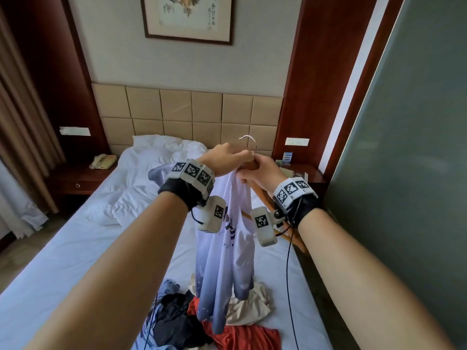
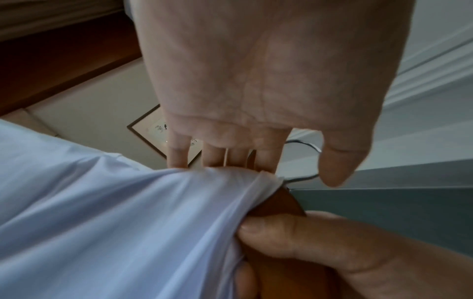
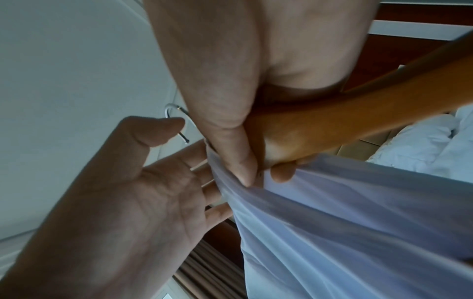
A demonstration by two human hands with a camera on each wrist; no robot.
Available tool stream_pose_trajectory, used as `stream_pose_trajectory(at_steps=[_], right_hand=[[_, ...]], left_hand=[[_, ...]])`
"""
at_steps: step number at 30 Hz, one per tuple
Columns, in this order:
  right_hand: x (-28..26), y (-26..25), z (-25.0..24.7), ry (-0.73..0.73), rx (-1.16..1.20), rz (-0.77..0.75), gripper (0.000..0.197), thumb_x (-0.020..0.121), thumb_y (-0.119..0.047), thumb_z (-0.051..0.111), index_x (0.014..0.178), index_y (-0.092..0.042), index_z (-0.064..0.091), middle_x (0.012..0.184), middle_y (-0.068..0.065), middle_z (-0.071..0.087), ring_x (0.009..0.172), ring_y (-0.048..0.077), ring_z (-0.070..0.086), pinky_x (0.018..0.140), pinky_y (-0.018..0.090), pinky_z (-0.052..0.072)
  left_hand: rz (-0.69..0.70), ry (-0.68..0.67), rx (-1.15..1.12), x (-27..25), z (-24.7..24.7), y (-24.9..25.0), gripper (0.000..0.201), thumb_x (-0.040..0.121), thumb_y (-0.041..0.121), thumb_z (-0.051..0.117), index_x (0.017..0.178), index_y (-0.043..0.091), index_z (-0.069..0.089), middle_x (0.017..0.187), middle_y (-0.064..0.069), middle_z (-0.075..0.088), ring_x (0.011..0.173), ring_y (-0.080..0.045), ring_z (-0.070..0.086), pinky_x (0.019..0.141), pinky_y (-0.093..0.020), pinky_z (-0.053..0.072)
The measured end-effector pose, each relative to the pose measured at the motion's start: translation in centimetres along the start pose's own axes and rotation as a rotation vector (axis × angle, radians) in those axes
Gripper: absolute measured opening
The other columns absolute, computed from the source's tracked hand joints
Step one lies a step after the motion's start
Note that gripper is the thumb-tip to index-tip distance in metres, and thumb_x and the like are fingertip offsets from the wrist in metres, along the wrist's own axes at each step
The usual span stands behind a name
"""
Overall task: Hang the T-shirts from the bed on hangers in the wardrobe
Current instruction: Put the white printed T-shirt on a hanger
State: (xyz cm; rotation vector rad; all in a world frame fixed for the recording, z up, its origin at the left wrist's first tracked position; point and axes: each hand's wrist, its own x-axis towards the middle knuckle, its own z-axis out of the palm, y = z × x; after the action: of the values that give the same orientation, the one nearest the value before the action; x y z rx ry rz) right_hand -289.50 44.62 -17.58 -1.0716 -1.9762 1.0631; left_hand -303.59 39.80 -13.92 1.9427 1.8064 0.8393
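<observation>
Nearest us, on the bed (image 1: 63,248), lies a loose heap of garments (image 1: 214,322): one dark navy, one red, one cream, one blue-grey, overlapping at the foot end.

Above the heap we hold a pale lilac-white T-shirt (image 1: 227,248) that shades to dusty blue at its hem. It has dark lettering partway down, partly hidden by the wrist cameras. The fabric looks thin and smooth, gathered into long vertical folds; its lower edge hangs just over the heap.

Our right hand (image 1: 260,170) grips the wooden hanger (image 3: 320,125) near its neck, with the thumb (image 3: 238,153) pinching shirt fabric against the wood. Our left hand (image 1: 227,154) is at the same spot. From the left wrist view its fingers (image 2: 217,153) run nearly straight into the bunched cloth, thumb apart and free; we cannot tell whether the fingertips curl round anything behind the fabric. The hanger's metal hook (image 1: 250,142) rises above both hands.

Farther off: crumpled white bedding (image 1: 156,168), a tan tiled headboard (image 1: 192,114), a telephone (image 1: 102,161) on the left nightstand, a framed picture (image 1: 188,17) on the wall.
</observation>
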Motion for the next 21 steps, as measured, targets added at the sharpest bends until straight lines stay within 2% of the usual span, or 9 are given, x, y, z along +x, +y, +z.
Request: stream_pose_trajectory(at_steps=[2, 4, 5, 8, 10, 12, 15, 18, 21], right_hand=[[-0.1, -0.1, -0.9, -0.009, 0.015, -0.007, 0.026, 0.081, -0.005, 0.070, 0.106, 0.000, 0.068, 0.073, 0.007, 0.070, 0.062, 0.012, 0.066, 0.070, 0.033, 0.056], [-0.5, -0.5, -1.7, -0.024, 0.014, -0.049, 0.023, 0.076, -0.004, 0.070, 0.099, 0.003, 0.068, 0.074, 0.011, 0.070, 0.069, 0.020, 0.066, 0.080, 0.046, 0.057], [-0.7, -0.7, -2.1, -0.043, 0.011, -0.074, 0.022, 0.075, -0.002, 0.070, 0.094, 0.006, 0.067, 0.074, 0.013, 0.069, 0.071, 0.023, 0.065, 0.081, 0.049, 0.056], [-1.4, -1.1, -3.7, -0.120, 0.018, -0.134, 0.009, 0.075, 0.009, 0.068, 0.082, 0.007, 0.063, 0.070, 0.011, 0.065, 0.069, 0.021, 0.061, 0.072, 0.040, 0.053], [-1.7, -0.9, -4.6, -0.153, 0.002, -0.159, 0.009, 0.076, 0.010, 0.067, 0.082, 0.009, 0.061, 0.068, 0.008, 0.063, 0.065, 0.015, 0.061, 0.068, 0.029, 0.051], [-1.5, -0.1, -5.2, -0.168, 0.041, -0.155, 0.019, 0.077, 0.007, 0.069, 0.094, 0.012, 0.062, 0.074, 0.012, 0.066, 0.070, 0.017, 0.064, 0.073, 0.032, 0.054], [-1.3, 1.0, -5.8, -0.193, 0.225, -0.055, 0.029, 0.083, 0.009, 0.063, 0.109, -0.003, 0.068, 0.094, 0.019, 0.068, 0.088, 0.027, 0.065, 0.092, 0.043, 0.053], [-1.4, 1.7, -7.4, -0.262, 0.312, -0.001, 0.042, 0.088, 0.011, 0.048, 0.107, -0.019, 0.070, 0.095, 0.010, 0.066, 0.092, 0.021, 0.062, 0.088, 0.031, 0.051], [-0.9, 2.4, -9.4, -0.267, 0.399, 0.057, 0.035, 0.091, 0.013, 0.039, 0.109, -0.004, 0.063, 0.098, 0.014, 0.062, 0.099, 0.025, 0.061, 0.096, 0.031, 0.053]], left_hand=[[0.035, -0.038, 0.044, 0.2, 0.1, 0.7, 0.048, 0.082, 0.062, 0.050, 0.099, 0.020, 0.069, 0.097, -0.005, 0.070, 0.092, -0.024, 0.062, 0.085, -0.039, 0.049], [0.028, -0.048, 0.123, 0.6, 0.3, 1.3, 0.040, 0.086, 0.067, 0.054, 0.084, 0.028, 0.066, 0.084, 0.000, 0.067, 0.081, -0.018, 0.061, 0.072, -0.033, 0.047], [0.008, -0.046, 0.152, 1.0, 0.5, 1.6, 0.047, 0.083, 0.073, 0.054, 0.073, 0.028, 0.061, 0.074, 0.001, 0.063, 0.072, -0.017, 0.058, 0.064, -0.031, 0.044], [-0.055, -0.069, 0.178, 2.4, 1.0, 2.1, 0.087, 0.055, 0.099, 0.043, 0.068, 0.013, 0.055, 0.065, -0.001, 0.058, 0.063, -0.018, 0.053, 0.061, -0.031, 0.041], [-0.058, -0.110, 0.156, 3.1, 1.5, 2.3, 0.098, 0.047, 0.103, 0.042, 0.071, 0.010, 0.058, 0.068, -0.004, 0.061, 0.066, -0.020, 0.057, 0.067, -0.037, 0.047], [-0.069, -0.126, 0.109, 3.4, 2.1, 2.7, 0.090, 0.052, 0.098, 0.051, 0.070, 0.010, 0.061, 0.068, -0.005, 0.063, 0.068, -0.022, 0.059, 0.071, -0.039, 0.050], [-0.060, -0.069, 0.056, 3.9, 2.9, 3.1, 0.072, 0.060, 0.083, 0.060, 0.067, 0.012, 0.059, 0.064, -0.002, 0.055, 0.063, -0.016, 0.051, 0.063, -0.034, 0.041], [-0.010, -0.017, -0.002, 3.9, 3.2, 3.7, 0.042, 0.076, 0.059, 0.067, 0.063, 0.021, 0.054, 0.065, 0.005, 0.052, 0.063, -0.012, 0.048, 0.064, -0.031, 0.040], [0.000, 0.022, 0.014, 3.7, 3.0, 4.3, 0.032, 0.078, 0.048, 0.069, 0.066, 0.023, 0.054, 0.067, 0.006, 0.048, 0.065, -0.012, 0.048, 0.061, -0.027, 0.036]])
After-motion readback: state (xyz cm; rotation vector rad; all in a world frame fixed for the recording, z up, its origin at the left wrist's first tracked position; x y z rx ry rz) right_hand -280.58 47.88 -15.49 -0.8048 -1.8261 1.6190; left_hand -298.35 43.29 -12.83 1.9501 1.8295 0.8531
